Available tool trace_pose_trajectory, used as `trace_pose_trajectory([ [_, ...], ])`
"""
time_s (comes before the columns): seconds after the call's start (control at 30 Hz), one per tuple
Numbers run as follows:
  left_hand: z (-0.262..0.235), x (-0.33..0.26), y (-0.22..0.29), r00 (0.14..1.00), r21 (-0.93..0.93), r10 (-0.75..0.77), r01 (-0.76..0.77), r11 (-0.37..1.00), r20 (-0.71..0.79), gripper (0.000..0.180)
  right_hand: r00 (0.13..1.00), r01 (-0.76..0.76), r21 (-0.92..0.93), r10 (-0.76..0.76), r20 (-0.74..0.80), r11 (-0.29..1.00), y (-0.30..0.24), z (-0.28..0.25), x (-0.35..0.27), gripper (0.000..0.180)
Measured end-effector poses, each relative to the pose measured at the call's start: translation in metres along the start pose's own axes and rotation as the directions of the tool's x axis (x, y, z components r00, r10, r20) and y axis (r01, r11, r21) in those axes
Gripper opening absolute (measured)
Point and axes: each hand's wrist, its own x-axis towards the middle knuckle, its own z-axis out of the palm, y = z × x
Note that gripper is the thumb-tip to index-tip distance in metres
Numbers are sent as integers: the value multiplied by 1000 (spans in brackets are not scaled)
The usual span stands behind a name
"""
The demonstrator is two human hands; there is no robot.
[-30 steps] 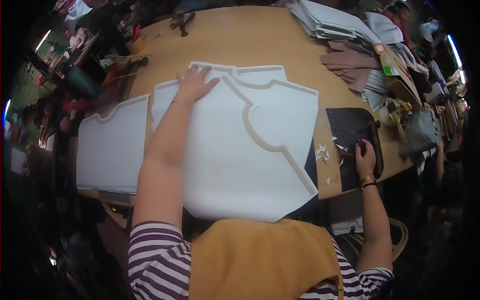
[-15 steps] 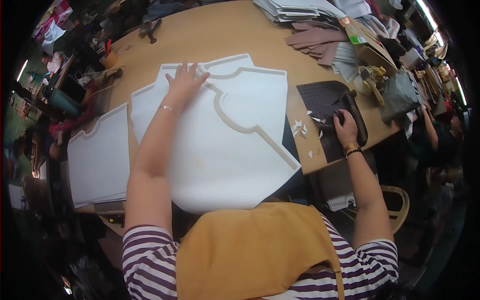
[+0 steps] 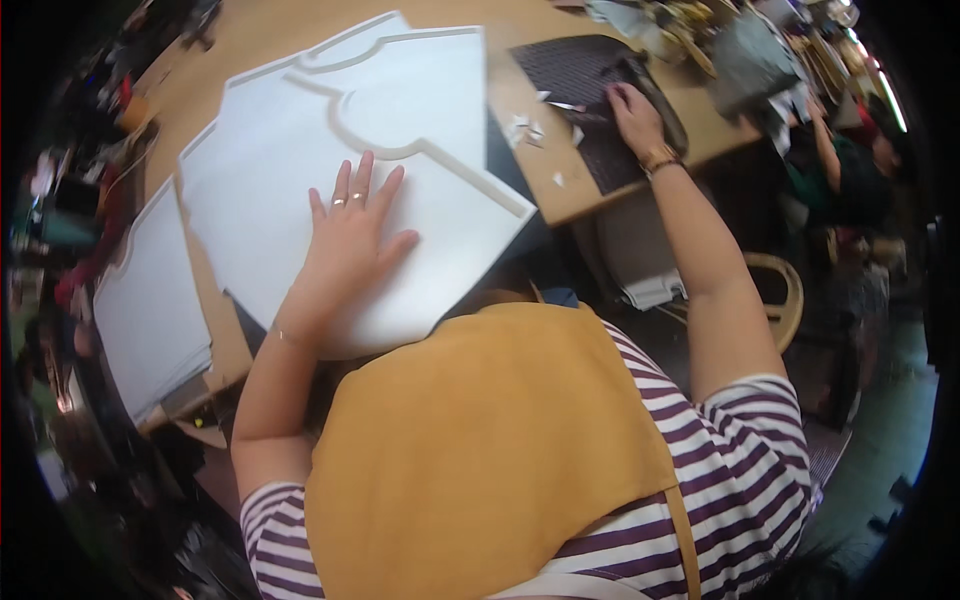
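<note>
My left hand (image 3: 355,220) lies flat with spread fingers on the top one of several large white cut panels (image 3: 270,180). A grey-beige strip (image 3: 372,147) borders its curved edge. At the right, my right hand (image 3: 637,120) rests on a dark brown woven-textured piece (image 3: 570,65) by the table edge. Its fingers are curled; what they hold, if anything, is lost against the dark surface. A thin pale sliver (image 3: 565,105) shows to the left of that hand. Small white scraps (image 3: 525,130) are scattered beside the brown piece.
Another stack of white panels (image 3: 155,300) lies at the left table edge. A grey plastic bag (image 3: 755,65) is at the far right, near another person's arm (image 3: 822,145). A chair (image 3: 780,290) stands below the table's right side.
My left hand has slid from the panels' far edge toward me, its fingers spread. The view has shifted, so the table sits higher in the picture. My right hand stays on the brown piece.
</note>
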Motion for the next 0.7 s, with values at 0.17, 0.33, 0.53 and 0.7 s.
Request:
trace_pose_trajectory([
  [0.17, -9, -23, 68, 990, -163, 95, -77, 984, 108, 83, 931, 53, -73, -23, 365, 996, -48, -30, 32, 40],
  [0.33, 10, -18, 63, 978, -67, 186, -180, 981, 91, 81, 985, 135, 381, -82, -151, 915, -117, -5, -46, 39],
  [0.53, -4, -43, 43, 974, -157, 157, -131, 979, 164, 80, 817, 575, 428, -516, -256, 697, -164, -11, -173, 19],
  [0.7, 18, -45, 53, 999, -199, 36, -36, 979, -4, 62, 964, 52, 504, -174, 200, 862, -79, -19, -252, 23],
])
